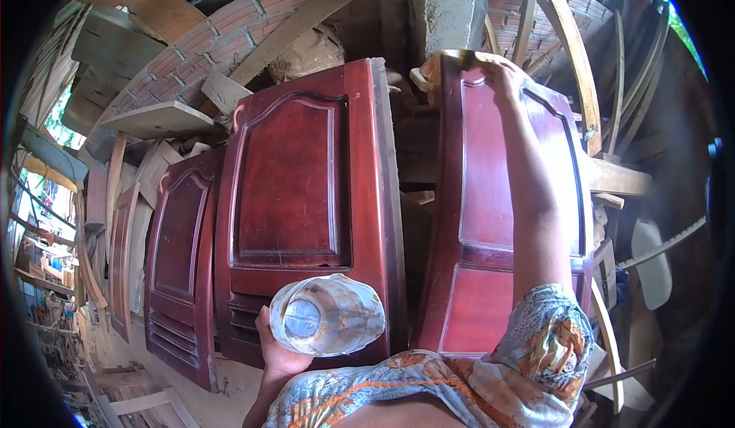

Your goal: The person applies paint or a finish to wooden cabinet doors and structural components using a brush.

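Note:
My left hand (282,353) is wrapped around the side of a cut-off plastic container (328,317), which tips its mouth toward me. Brownish stains streak its whitish inside wall. My right arm stretches up over a glossy dark-red wooden door (482,175) with raised panels. At the door's top edge, my right hand (501,74) has its fingers bent over a small dark and yellowish thing; I cannot tell what it is. Left of it stands a second red door (295,175) with an arched panel and slats below.
A smaller red louvred door (181,252) leans farther left. Behind the doors rise a brick wall (222,45) and a concrete post (448,11). Curved wooden strips (574,53) lean at the right, near a white oval piece (651,263). Slatted wood (142,403) lies at lower left.

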A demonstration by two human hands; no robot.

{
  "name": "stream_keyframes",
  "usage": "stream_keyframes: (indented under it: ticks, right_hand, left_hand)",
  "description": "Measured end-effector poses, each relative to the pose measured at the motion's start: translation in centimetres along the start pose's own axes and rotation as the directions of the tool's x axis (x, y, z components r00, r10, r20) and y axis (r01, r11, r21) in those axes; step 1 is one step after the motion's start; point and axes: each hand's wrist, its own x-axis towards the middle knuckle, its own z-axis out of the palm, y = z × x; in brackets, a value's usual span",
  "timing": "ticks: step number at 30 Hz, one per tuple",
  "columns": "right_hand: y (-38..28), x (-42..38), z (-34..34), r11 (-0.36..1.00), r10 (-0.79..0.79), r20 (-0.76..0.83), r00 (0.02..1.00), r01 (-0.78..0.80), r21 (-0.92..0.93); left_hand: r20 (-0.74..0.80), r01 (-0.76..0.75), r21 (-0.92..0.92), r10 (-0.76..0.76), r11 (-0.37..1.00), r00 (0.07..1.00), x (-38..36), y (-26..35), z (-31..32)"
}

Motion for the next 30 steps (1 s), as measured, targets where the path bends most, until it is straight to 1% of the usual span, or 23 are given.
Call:
stream_keyframes:
  ticks: [1,2,4,5,6,7,8,9,10,12,13,14,15,16,18,19,20,22,24,26,28,29,30]
  right_hand:
    - [0.4,0.8,-2.2,0.994,-0.057,0.022,0.998,0.055,0.095]
    - [1.1,2.1,-3.9,0.994,0.02,-0.09,0.996,-0.01,0.106]
    - [0.2,3.2,-8.5,0.972,0.095,-0.305,0.948,-0.154,-0.177]
    - [5.7,9.4,-14.6,0.773,-0.165,-0.208,0.964,-0.004,-0.634]
    - [1.6,5.1,-14.2,0.922,-0.134,-0.447,0.885,-0.054,-0.383]
    - [-0.3,3.0,-15.2,0.955,-0.143,-0.499,0.855,-0.013,-0.298]
    - [2.7,5.7,-19.9,0.93,-0.254,-0.457,0.853,0.084,-0.358]
    - [1.6,4.3,-20.5,0.963,-0.197,-0.554,0.809,0.053,-0.266]
    - [0.6,4.2,-21.9,0.834,-0.245,-0.616,0.749,-0.161,-0.528]
    - [-0.6,3.3,-23.3,0.624,-0.336,-0.639,0.692,-0.345,-0.701]
    - [0.4,3.9,-24.8,0.561,-0.377,-0.613,0.694,-0.355,-0.747]
    - [1.5,4.5,-25.9,0.637,-0.338,-0.559,0.757,-0.254,-0.728]
    - [2.2,4.6,-25.7,0.688,-0.303,-0.532,0.791,-0.205,-0.696]
    - [2.3,4.4,-24.8,0.737,-0.271,-0.499,0.823,-0.156,-0.657]
    - [-0.8,0.8,-19.6,0.744,-0.282,-0.352,0.893,-0.028,-0.667]
    - [-0.9,0.4,-18.4,0.813,-0.21,-0.197,0.958,0.059,-0.579]
    - [-0.4,0.4,-17.2,0.873,-0.154,-0.025,0.988,0.125,-0.471]
    - [1.9,0.8,-13.5,0.813,-0.312,0.013,0.95,0.274,-0.514]
    - [-2.9,-4.9,-8.0,0.828,-0.189,0.143,0.972,0.236,-0.509]
    - [-5.5,-8.7,-4.9,0.823,-0.072,0.236,0.969,0.191,-0.535]
    - [-4.9,-10.7,-3.5,0.783,-0.165,0.407,0.898,0.37,-0.5]
    - [-4.4,-11.8,-3.3,0.776,-0.127,0.449,0.884,0.37,-0.511]
    - [-4.4,-13.6,-3.3,0.714,-0.168,0.496,0.852,0.452,-0.534]
  left_hand:
    - [0.001,0.009,0.001,-0.009,1.0,1.0,0.0,0.0,0.1]
    - [-0.001,0.008,0.018,-0.008,1.0,1.0,0.0,0.1,0.1]
    - [-0.003,0.016,0.032,-0.016,0.999,1.0,0.1,0.2,-0.1]
    - [0.0,0.045,0.007,-0.045,0.999,0.999,0.1,0.2,-0.3]
    - [0.002,0.074,-0.018,-0.074,0.997,0.997,0.1,0.3,-0.6]
    - [-0.001,0.078,-0.019,-0.078,0.997,0.997,0.0,0.4,-0.6]
    - [0.003,0.098,-0.023,-0.098,0.995,0.995,-0.1,0.5,-0.6]
    - [0.01,0.118,-0.026,-0.117,0.993,0.993,0.0,0.6,-0.6]
    - [0.013,0.122,-0.025,-0.122,0.992,0.992,0.0,0.5,-0.7]
    - [0.027,0.116,-0.015,-0.116,0.993,0.993,0.1,0.5,-0.8]
    - [0.034,0.119,-0.013,-0.118,0.993,0.992,0.2,0.6,-0.9]
    - [0.039,0.13,-0.023,-0.129,0.991,0.991,0.2,0.6,-0.9]
    - [0.045,0.14,-0.034,-0.139,0.99,0.989,0.3,0.6,-0.9]
    - [0.054,0.139,-0.032,-0.137,0.99,0.989,0.3,0.6,-0.8]
    - [0.08,0.095,0.035,-0.097,0.995,0.992,0.4,0.6,-0.5]
    - [0.09,0.093,0.038,-0.097,0.995,0.991,0.3,0.6,-0.2]
    - [0.096,0.077,0.069,-0.083,0.995,0.992,0.3,0.6,0.1]
    - [0.11,0.056,0.101,-0.067,0.993,0.992,0.2,0.6,0.4]
    - [0.106,0.047,0.092,-0.057,0.995,0.993,0.4,0.4,0.2]
    - [0.091,0.054,0.061,-0.059,0.997,0.994,0.5,0.2,0.1]
    - [0.071,0.067,0.029,-0.069,0.997,0.995,0.5,0.2,0.0]
    - [0.07,0.081,0.02,-0.082,0.996,0.994,0.3,0.3,-0.1]
    - [0.066,0.097,0.012,-0.097,0.995,0.993,0.1,0.3,-0.1]
